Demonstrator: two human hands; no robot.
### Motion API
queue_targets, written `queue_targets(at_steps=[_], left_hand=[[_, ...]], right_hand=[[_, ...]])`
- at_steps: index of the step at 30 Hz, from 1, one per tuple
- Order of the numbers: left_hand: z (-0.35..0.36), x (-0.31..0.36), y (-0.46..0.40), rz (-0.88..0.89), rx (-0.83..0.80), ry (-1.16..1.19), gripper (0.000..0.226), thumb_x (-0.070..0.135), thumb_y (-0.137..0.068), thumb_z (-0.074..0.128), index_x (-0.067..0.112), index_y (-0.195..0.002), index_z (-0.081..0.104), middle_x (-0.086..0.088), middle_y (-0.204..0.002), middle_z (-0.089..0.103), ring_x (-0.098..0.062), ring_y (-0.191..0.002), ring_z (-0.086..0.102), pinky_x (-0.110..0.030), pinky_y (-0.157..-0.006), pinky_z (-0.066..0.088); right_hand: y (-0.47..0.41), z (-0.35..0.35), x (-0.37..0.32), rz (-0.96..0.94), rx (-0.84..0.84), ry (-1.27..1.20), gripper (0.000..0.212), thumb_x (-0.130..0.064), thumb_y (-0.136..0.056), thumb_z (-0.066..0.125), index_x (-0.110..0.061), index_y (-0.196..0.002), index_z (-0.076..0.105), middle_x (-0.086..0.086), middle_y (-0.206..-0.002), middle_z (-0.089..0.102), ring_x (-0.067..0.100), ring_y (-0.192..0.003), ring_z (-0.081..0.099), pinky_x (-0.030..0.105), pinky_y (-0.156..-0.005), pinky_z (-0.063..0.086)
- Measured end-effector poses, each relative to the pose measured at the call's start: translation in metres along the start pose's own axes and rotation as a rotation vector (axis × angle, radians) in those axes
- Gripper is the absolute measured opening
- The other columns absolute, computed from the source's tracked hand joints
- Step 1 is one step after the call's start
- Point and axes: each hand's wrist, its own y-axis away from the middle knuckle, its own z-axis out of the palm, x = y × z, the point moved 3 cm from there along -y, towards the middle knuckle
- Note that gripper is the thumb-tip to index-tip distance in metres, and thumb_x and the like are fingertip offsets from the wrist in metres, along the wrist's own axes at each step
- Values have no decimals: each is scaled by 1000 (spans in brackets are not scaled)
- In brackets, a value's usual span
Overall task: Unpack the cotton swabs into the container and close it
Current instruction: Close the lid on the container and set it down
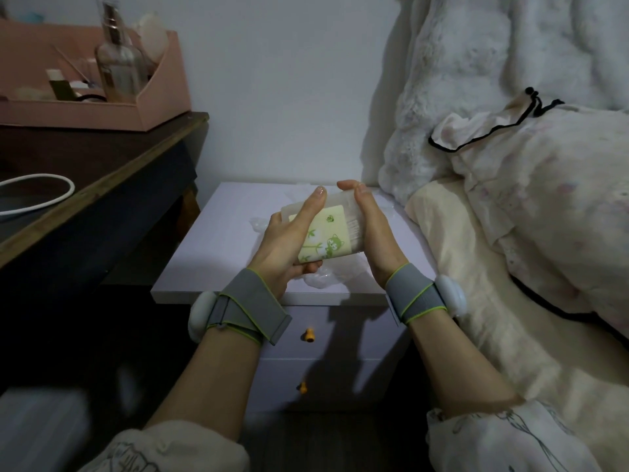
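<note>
A translucent white container of cotton swabs [335,229] with a pale green cartoon label is held tilted above the nightstand [218,233]. My left hand [289,243] wraps its near left side, fingers running up along it. Its far right end is gripped by my right hand [369,226], thumb over the top edge. Swab tips show faintly through the wall beside the label. I cannot tell whether a lid is on. Crumpled clear plastic wrap [323,279] lies on the nightstand under my hands.
A dark desk [102,185] stands at the left, carrying a pink organiser box [160,97] with bottles and a white cable [44,192]. A bed with a fluffy blanket [476,80] and pillows [544,199] borders the right. The nightstand has two drawers with yellow knobs [309,334].
</note>
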Motion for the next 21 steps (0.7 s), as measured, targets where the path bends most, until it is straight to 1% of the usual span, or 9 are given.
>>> queue_targets(at_steps=[3, 5, 7, 9, 11, 14, 16, 18, 21], left_hand=[[3, 0, 1, -79, -73, 57, 52, 65, -76, 57, 15, -91, 59, -2, -63, 59, -13, -46, 55, -21, -42, 40], [5, 0, 2, -110, -124, 101, 47, 64, -79, 54, 17, -85, 57, -1, -60, 54, -12, -43, 48, -19, -40, 34], [6, 0, 2, -98, -200, 112, 50, 60, -77, 62, 16, -101, 54, -3, -70, 53, -14, -47, 45, -19, -40, 34], [9, 0, 3, -40, -289, 94, 64, 42, -69, 71, 18, -121, 42, -5, -81, 54, -17, -52, 45, -21, -44, 37], [12, -1, 3, 50, -314, 46, 71, 28, -66, 72, 24, -124, 32, -4, -89, 56, -17, -56, 44, -23, -48, 38], [11, -1, 1, 162, -178, -153, 82, 41, -65, 73, 27, -131, 27, 1, -95, 58, -15, -60, 48, -26, -55, 42], [8, -2, -2, 210, -102, -227, 81, 54, -67, 71, 27, -131, 29, 3, -96, 60, -14, -64, 51, -26, -58, 43], [8, -2, -4, 211, -83, -189, 86, 64, -59, 68, 26, -128, 35, -2, -100, 61, -15, -64, 50, -26, -56, 42], [11, -3, -5, 209, -80, -127, 89, 69, -53, 67, 23, -126, 42, -10, -102, 63, -17, -64, 48, -24, -51, 39]], right_hand=[[2, 0, 2, 47, -12, -25, 39, -55, -79, 32, -34, -104, 54, 13, -129, 54, 27, -117, 53, 45, -103, 42], [3, -3, 3, 72, -4, -27, 46, -55, -79, 33, -25, -108, 53, 12, -122, 57, 22, -109, 56, 39, -97, 44], [0, -10, 3, 89, 30, -72, 44, -54, -88, 35, -18, -101, 57, 8, -103, 65, 17, -95, 62, 33, -87, 48], [-4, -16, 2, 113, 33, -137, 44, -46, -97, 31, -17, -85, 61, -3, -76, 71, 8, -72, 66, 23, -70, 52], [-7, -22, 2, 126, 26, -162, 47, -45, -97, 28, -19, -79, 62, -8, -63, 70, 4, -61, 66, 18, -61, 52], [-8, -22, 2, 172, 10, -197, 54, -54, -95, 26, -18, -83, 65, -6, -68, 71, 10, -68, 66, 25, -74, 51], [-8, -20, 2, 207, 16, -185, 58, -56, -95, 22, -18, -83, 65, -5, -68, 71, 13, -71, 65, 29, -78, 50], [-7, -18, 0, 224, 2, -160, 59, -55, -95, 18, -19, -87, 64, -3, -72, 70, 15, -73, 63, 32, -77, 50], [-7, -16, -5, 234, -12, -158, 56, -51, -97, 17, -19, -95, 62, 4, -86, 66, 20, -81, 61, 37, -80, 48]])
